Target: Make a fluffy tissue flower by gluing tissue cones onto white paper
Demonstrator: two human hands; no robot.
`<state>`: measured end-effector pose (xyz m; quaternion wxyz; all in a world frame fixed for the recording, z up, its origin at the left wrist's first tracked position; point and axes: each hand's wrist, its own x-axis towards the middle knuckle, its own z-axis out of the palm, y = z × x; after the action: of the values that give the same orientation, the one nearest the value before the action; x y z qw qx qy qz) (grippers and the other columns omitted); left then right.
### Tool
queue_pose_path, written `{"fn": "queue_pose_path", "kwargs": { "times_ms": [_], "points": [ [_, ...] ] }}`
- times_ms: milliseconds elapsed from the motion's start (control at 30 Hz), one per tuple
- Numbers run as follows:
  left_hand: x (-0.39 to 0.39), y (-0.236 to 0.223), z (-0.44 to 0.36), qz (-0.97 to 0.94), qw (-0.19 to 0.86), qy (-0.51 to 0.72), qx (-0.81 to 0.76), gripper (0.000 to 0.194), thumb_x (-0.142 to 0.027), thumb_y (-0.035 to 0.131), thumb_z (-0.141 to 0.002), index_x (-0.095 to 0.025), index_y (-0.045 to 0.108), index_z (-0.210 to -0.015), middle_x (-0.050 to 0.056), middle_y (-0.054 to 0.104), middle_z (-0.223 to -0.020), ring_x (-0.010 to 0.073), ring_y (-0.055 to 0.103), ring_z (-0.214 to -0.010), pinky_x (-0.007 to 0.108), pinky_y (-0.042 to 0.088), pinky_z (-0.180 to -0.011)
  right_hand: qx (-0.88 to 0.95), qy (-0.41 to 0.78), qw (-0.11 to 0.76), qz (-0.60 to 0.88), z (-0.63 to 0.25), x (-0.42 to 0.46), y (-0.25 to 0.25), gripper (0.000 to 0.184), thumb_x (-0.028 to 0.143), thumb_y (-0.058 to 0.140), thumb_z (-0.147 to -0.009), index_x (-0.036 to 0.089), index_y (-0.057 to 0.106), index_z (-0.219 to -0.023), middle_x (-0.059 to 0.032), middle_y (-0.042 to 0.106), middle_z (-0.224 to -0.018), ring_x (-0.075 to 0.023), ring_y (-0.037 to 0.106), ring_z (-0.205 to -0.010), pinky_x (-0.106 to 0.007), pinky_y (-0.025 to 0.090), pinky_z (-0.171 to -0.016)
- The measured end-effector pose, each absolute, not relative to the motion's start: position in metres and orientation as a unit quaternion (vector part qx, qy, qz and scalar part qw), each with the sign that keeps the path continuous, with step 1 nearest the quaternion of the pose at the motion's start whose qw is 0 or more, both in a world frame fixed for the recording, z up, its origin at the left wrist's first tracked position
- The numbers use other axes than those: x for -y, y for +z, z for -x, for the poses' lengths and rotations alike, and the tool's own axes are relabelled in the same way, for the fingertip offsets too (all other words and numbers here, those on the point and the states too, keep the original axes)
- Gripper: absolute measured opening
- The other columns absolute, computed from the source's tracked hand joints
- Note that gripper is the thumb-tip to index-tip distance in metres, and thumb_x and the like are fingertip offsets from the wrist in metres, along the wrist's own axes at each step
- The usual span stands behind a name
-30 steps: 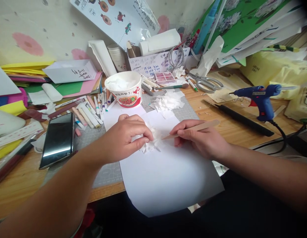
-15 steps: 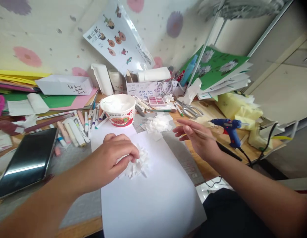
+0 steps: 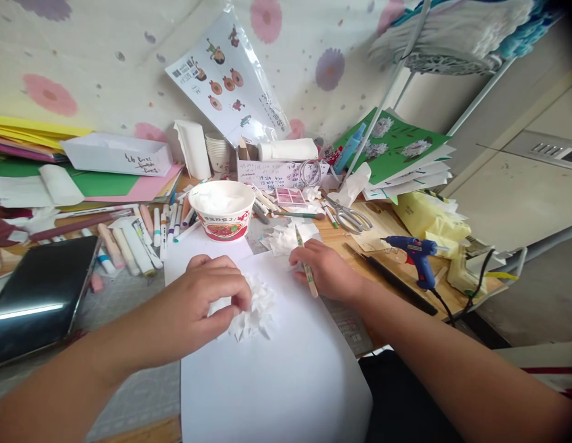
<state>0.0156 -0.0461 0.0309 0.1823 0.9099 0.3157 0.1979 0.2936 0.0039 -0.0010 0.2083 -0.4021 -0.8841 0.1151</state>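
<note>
A ruffled white tissue flower [image 3: 256, 307] lies on a large white sheet of paper [image 3: 277, 369]. My left hand [image 3: 207, 301] curls over its left side and pinches it against the sheet. Further right, my right hand [image 3: 325, 271] is closed around a thin wooden stick [image 3: 305, 264] and rests at the sheet's right edge, beside a pile of cut tissue pieces [image 3: 286, 237]. A red and white paper bowl [image 3: 222, 210] filled with white tissue stands just behind the sheet.
Markers and pens [image 3: 143, 231] lie left of the bowl, and a dark tablet [image 3: 34, 295] sits at the far left. Scissors [image 3: 348, 215], a blue glue gun [image 3: 415, 255] with its cord and a black rod [image 3: 392, 280] lie to the right. Stacked coloured paper [image 3: 96, 184] and boxes crowd the back.
My right hand came down from the air and moved left to the sheet's edge, turning the stick upright. The left hand stayed on the tissue flower. The camera tilted upward.
</note>
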Motion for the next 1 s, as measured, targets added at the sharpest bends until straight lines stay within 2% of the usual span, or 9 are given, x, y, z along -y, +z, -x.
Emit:
{"fn": "queue_pose_path", "kwargs": {
  "times_ms": [133, 300, 400, 500, 567, 667, 767, 900, 1000],
  "points": [
    [0.045, 0.031, -0.015, -0.902, 0.195, 0.209, -0.323, 0.021, -0.013, 0.04, -0.089, -0.023, 0.056, -0.08, -0.006, 0.059, -0.076, 0.0127, 0.054, -0.074, 0.031, 0.03, -0.082, 0.899, 0.095, 0.163, 0.396, -0.28, -0.004, -0.001, 0.009, 0.009, 0.059, -0.076, 0.018, 0.059, -0.078, -0.0074, 0.06, -0.075, -0.0221, 0.052, -0.079, -0.03, 0.037, -0.068],
    [0.045, 0.03, -0.018, -0.89, 0.208, 0.203, -0.352, 0.021, -0.018, 0.038, -0.092, -0.023, 0.057, -0.083, -0.007, 0.06, -0.071, 0.0136, 0.052, -0.071, 0.031, 0.03, -0.079, 0.877, 0.116, 0.192, 0.424, -0.277, -0.005, -0.006, 0.021, -0.002, 0.052, -0.067, 0.019, 0.051, -0.064, -0.0024, 0.05, -0.062, -0.0176, 0.045, -0.066, -0.028, 0.031, -0.062],
    [0.048, 0.029, -0.019, -0.861, 0.217, 0.222, -0.403, 0.025, -0.022, 0.034, -0.094, -0.024, 0.059, -0.09, -0.006, 0.057, -0.062, 0.0173, 0.05, -0.072, 0.031, 0.032, -0.076, 0.851, 0.158, 0.245, 0.436, -0.282, -0.001, 0.0, 0.018, 0.0, 0.054, -0.067, 0.019, 0.053, -0.066, -0.0018, 0.055, -0.068, -0.0157, 0.049, -0.066, -0.027, 0.036, -0.064],
    [0.05, 0.028, -0.019, -0.83, 0.201, 0.244, -0.46, 0.027, -0.033, 0.037, -0.095, -0.025, 0.063, -0.097, -0.003, 0.054, -0.061, 0.0202, 0.05, -0.078, 0.031, 0.034, -0.074, 0.821, 0.216, 0.303, 0.432, -0.289, 0.007, 0.012, 0.012, 0.01, 0.059, -0.074, 0.019, 0.052, -0.072, -0.0015, 0.061, -0.075, -0.0144, 0.054, -0.068, -0.027, 0.043, -0.066],
    [0.049, 0.027, -0.019, -0.832, 0.194, 0.248, -0.458, 0.028, -0.041, 0.042, -0.094, -0.024, 0.066, -0.096, -0.004, 0.049, -0.057, 0.0193, 0.05, -0.074, 0.03, 0.035, -0.072, 0.804, 0.256, 0.33, 0.423, -0.293, 0.015, 0.02, 0.013, 0.018, 0.06, -0.081, 0.02, 0.049, -0.075, -0.0007, 0.061, -0.078, -0.0128, 0.055, -0.066, -0.027, 0.046, -0.065],
    [0.046, 0.027, -0.021, -0.841, 0.206, 0.251, -0.434, 0.032, -0.048, 0.049, -0.09, -0.022, 0.067, -0.093, -0.007, 0.039, -0.049, 0.015, 0.047, -0.06, 0.028, 0.036, -0.069, 0.741, 0.399, 0.386, 0.379, -0.295, 0.028, 0.025, 0.018, 0.021, 0.065, -0.084, 0.021, 0.048, -0.079, 0.0006, 0.061, -0.082, -0.011, 0.055, -0.068, -0.025, 0.047, -0.064],
    [0.047, 0.029, -0.026, -0.836, 0.25, 0.243, -0.424, 0.035, -0.051, 0.054, -0.087, -0.02, 0.067, -0.096, -0.01, 0.035, -0.048, 0.0114, 0.043, -0.052, 0.027, 0.036, -0.066, 0.658, 0.525, 0.434, 0.321, -0.288, 0.041, 0.027, 0.021, 0.016, 0.072, -0.081, 0.02, 0.052, -0.079, 0.002, 0.062, -0.082, -0.01, 0.055, -0.072, -0.024, 0.045, -0.065],
    [0.05, 0.031, -0.033, -0.809, 0.357, 0.211, -0.416, 0.041, -0.052, 0.058, -0.084, -0.018, 0.067, -0.106, -0.011, 0.031, -0.05, 0.0092, 0.035, -0.047, 0.023, 0.032, -0.054, 0.652, 0.536, 0.427, 0.325, -0.272, 0.054, 0.028, 0.019, 0.012, 0.073, -0.079, 0.018, 0.055, -0.076, 0.0014, 0.063, -0.08, -0.0083, 0.054, -0.066, -0.023, 0.043, -0.061],
    [0.052, 0.029, -0.037, -0.791, 0.402, 0.199, -0.416, 0.038, -0.048, 0.055, -0.085, -0.017, 0.068, -0.103, -0.01, 0.032, -0.051, 0.0093, 0.035, -0.047, 0.021, 0.029, -0.049, 0.663, 0.528, 0.41, 0.337, -0.264, 0.058, 0.029, 0.018, 0.013, 0.071, -0.078, 0.017, 0.054, -0.075, 0.0006, 0.063, -0.078, -0.0084, 0.052, -0.063, -0.024, 0.042, -0.06]
  ]
}}
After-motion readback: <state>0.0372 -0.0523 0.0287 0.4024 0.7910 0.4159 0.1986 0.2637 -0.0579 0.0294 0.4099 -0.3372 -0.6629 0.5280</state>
